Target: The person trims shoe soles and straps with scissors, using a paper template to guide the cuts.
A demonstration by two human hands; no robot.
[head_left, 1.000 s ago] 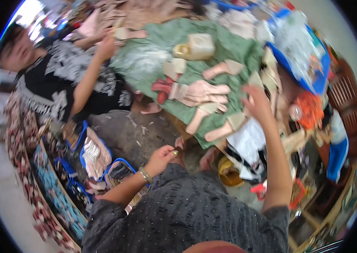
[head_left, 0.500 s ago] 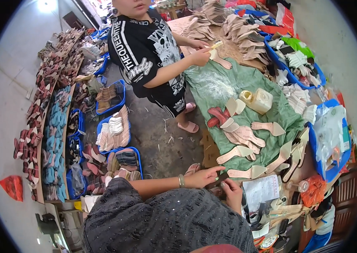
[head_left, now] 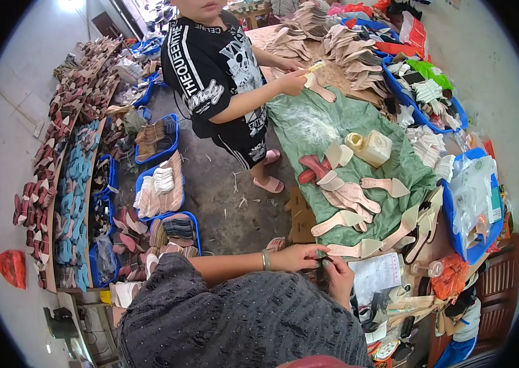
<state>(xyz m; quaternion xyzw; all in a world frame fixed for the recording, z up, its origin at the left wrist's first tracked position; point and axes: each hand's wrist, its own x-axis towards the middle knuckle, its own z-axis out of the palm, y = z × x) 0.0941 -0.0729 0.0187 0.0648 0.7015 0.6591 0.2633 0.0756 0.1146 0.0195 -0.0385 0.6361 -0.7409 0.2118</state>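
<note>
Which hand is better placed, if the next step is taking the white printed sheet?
Probably the right hand: it is just beside the white printed sheet, while the left hand is farther away, leftward.

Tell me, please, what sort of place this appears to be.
Probably a small shoe-making workshop: pale sole-shaped pieces lie on a green sheet, stacks of similar pieces stand beyond it, and rows of coloured shoe parts run along the left side.

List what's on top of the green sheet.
A pale jug, red pieces, pinkish-tan insoles, some overlapping, and white powder. The lower insoles are partly hidden. Whatever lies under the green sheet is covered.
</note>
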